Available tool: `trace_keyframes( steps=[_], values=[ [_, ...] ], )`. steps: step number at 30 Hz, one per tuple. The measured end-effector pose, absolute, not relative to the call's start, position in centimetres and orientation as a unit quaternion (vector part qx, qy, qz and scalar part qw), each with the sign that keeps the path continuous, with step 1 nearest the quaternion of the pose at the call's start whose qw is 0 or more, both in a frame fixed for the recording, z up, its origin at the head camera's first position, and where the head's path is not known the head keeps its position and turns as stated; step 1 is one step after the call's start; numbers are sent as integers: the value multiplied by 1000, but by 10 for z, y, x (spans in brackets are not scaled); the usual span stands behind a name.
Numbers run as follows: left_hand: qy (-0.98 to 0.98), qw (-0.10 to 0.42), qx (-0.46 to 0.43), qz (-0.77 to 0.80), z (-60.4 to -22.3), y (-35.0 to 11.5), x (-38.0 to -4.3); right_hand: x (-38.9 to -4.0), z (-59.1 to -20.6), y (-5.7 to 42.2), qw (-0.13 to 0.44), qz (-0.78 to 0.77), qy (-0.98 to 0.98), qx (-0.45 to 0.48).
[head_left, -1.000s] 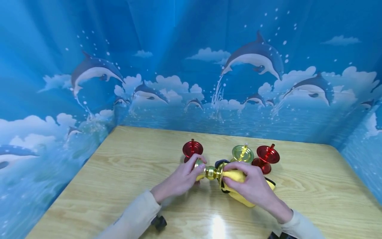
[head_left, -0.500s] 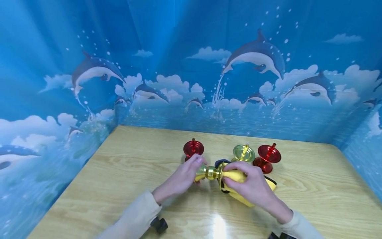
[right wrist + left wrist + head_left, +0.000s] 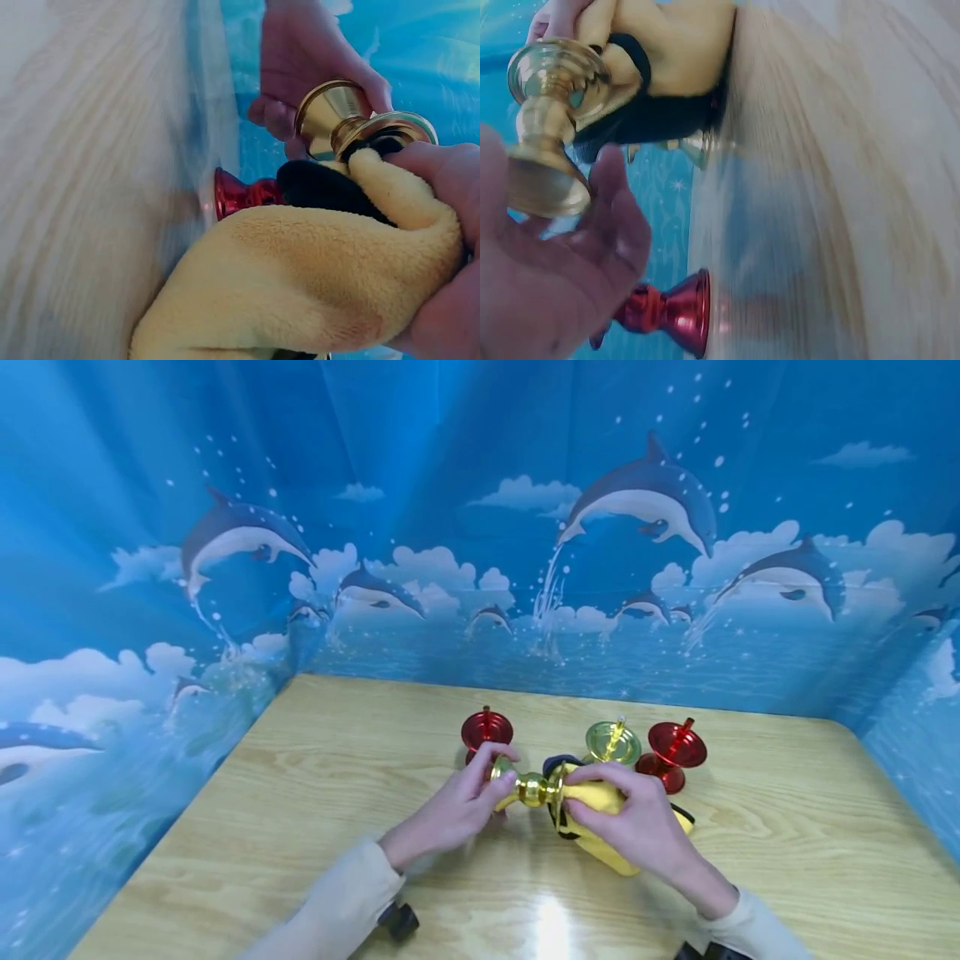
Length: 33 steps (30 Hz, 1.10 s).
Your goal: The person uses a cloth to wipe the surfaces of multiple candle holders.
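Left grip (image 3: 453,807) holds a gold candlestick (image 3: 533,790) by one end, right grip (image 3: 645,827) pinching yellow cloth (image 3: 606,852) at the other.

Blue backdrop (image 3: 465,427), printed dolphins (image 3: 641,489) and clouds (image 3: 431,575), behind pale wood-grain table (image 3: 360,743); bright glare (image 3: 552,928) on it.

Beyond the left hand (image 3: 452,812), toward one o'clock, I mostly lose the foot of the red candle holder (image 3: 487,732).
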<state>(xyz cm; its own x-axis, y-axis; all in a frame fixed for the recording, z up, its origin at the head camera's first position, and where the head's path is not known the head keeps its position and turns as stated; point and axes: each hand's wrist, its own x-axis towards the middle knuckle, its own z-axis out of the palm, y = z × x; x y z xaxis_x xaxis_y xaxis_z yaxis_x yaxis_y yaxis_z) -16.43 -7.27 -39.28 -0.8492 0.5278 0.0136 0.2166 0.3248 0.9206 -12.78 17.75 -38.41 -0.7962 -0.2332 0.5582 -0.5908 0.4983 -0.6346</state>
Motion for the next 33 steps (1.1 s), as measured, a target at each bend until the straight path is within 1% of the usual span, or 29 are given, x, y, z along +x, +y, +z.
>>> trace_keyframes(
  steps=[2, 5, 6, 9, 11, 14, 18, 20, 24, 27, 30, 33],
  values=[
    [814, 142, 213, 522, -393, -71, -164, -129, -386, 176, 240, 406, -834, 287],
    [810, 174, 175, 532, -393, -68, -165, -131, -389, 174, 303, 323, -816, 372],
    [804, 187, 166, 539, -394, -68, -166, -131, -390, 173, 315, 303, -810, 391],
    [795, 203, 150, 552, -394, -69, -166, -131, -390, 177, 312, 296, -808, 402],
    [805, 185, 149, 543, -394, -72, -165, -130, -387, 181, 295, 328, -817, 370],
    [825, 140, 165, 522, -395, -76, -163, -129, -377, 192, 258, 393, -839, 273],
    [833, 75, 229, 498, -397, -76, -159, -128, -354, 205, 191, 426, -875, 130],
    [832, 41, 268, 483, -398, -72, -157, -130, -343, 208, 147, 424, -890, 88],
    [834, 11, 302, 462, -402, -60, -152, -134, -337, 202, 81, 399, -908, 96],
    [836, 6, 307, 455, -405, -54, -149, -136, -341, 195, 58, 353, -922, 148],
    [839, -10, 323, 438, -406, -50, -149, -140, -342, 194, 32, 306, -928, 209],
    [844, -23, 337, 417, -405, -49, -148, -143, -338, 193, -2, 291, -925, 243]
  ],
)
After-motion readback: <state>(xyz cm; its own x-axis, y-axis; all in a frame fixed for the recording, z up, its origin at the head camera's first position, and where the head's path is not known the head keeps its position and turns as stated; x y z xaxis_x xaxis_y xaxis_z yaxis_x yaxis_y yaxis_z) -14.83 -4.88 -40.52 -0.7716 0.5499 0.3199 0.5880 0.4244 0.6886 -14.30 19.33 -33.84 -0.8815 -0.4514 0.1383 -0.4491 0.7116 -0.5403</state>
